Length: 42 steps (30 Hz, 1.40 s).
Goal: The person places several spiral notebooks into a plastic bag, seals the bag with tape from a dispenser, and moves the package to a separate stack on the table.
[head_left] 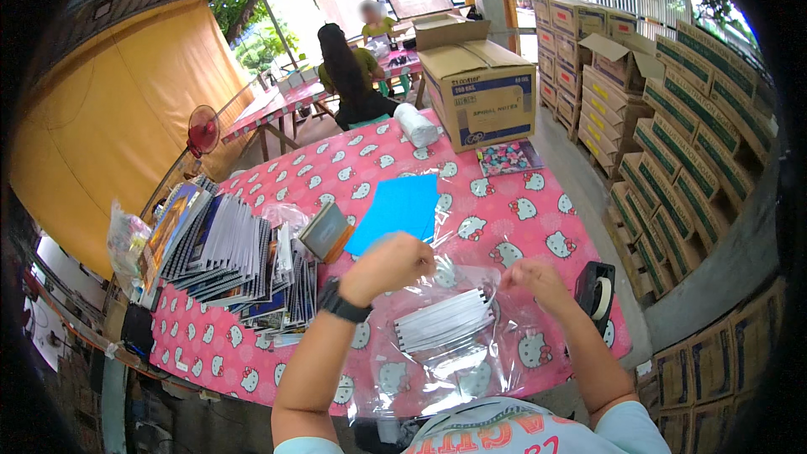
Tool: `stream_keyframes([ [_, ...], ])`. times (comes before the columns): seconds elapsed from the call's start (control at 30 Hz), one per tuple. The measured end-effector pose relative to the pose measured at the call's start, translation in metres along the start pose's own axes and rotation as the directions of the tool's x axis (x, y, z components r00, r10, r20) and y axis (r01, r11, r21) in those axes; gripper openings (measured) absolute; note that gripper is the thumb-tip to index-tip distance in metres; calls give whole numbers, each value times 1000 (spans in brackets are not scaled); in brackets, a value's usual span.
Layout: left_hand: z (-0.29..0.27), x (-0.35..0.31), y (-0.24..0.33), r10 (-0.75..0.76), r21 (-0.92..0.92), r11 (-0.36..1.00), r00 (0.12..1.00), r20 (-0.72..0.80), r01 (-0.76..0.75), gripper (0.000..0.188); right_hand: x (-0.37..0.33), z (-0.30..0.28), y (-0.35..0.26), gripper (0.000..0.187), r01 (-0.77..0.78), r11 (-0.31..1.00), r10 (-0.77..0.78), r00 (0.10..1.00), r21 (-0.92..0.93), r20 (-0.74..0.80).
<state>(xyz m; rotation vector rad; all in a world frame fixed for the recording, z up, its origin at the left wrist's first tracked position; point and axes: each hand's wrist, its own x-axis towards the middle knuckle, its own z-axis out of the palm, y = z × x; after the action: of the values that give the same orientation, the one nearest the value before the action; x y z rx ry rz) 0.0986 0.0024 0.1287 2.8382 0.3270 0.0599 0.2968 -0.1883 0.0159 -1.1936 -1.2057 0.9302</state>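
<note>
A clear plastic bag (382,370) lies in front of me on the pink table. Inside it is a stack of spiral notebooks (445,319), their white page edges and dark bindings showing through. My left hand (391,267), with a dark watch on the wrist, hovers above the bag's far left side. Its fingers are closed and a little blurred, so what they hold is hidden. At the bag's far right corner my right hand (538,282) pinches the plastic edge. Just beyond my left hand lies a bright blue sheet (395,212).
Piles of spiral notebooks (227,244) fill the table's left side, beside a small upright box (326,233). A black tape dispenser (595,296) stands at right. Farther back are a plastic roll (416,125) and a large carton (479,101). Two people sit beyond; stacked cartons (672,168) line the right.
</note>
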Motion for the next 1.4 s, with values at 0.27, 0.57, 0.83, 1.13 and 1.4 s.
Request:
stream_keyframes([
  [0.27,39,-66,73,230,236,953,961,-153,-190,22,3,20,6,49,448,854,-339,865,-264,369],
  [0.57,35,-107,40,-278,-295,950,720,-636,106,37,13,31,-6,43,526,628,-215,826,-574,522],
  [0.83,152,-124,44,-208,-222,969,848,-487,110,72,11,33,-14,59,598,531,-97,747,-601,658],
  [1.13,130,-115,50,-55,-40,998,982,-180,48,65,-7,34,-20,71,557,553,56,717,-620,694],
  [1.4,150,-149,36,-150,-282,959,897,-416,30,74,-6,32,-22,75,553,572,65,706,-606,705],
])
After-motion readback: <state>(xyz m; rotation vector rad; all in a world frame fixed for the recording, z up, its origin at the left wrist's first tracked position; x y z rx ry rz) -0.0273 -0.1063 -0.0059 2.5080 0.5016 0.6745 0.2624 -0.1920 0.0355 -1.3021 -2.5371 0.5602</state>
